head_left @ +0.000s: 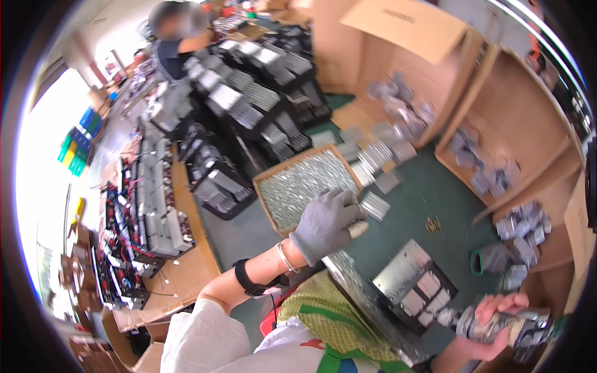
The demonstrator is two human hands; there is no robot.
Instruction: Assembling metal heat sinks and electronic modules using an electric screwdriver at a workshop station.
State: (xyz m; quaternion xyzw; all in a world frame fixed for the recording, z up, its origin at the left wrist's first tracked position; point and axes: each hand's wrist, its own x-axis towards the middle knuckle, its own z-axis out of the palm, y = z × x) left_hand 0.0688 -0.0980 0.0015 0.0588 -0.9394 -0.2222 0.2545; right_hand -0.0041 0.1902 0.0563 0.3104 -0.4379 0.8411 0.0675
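Note:
My left hand [328, 225], in a grey glove with a pale thumb tip, is over the near right edge of a shallow cardboard tray [268, 208] full of small shiny metal pieces. Its fingers are curled in; whatever they may hold is hidden. At the lower right, my bare right hand [494, 317] wraps round a silver, cylindrical power driver [463, 322]. The driver's tip points left, close to a black fixture [444, 280] bearing several light square pads. A flat silver metal plate [401, 267] lies at the fixture's far left side.
Finned metal blocks [376, 205] and a small heap of brass-coloured screws [433, 225] lie on the green table [460, 205]. Black bins [221, 193] of metal parts stand far left. Open cardboard boxes [510, 105] line the right. A person [177, 43] works at the back.

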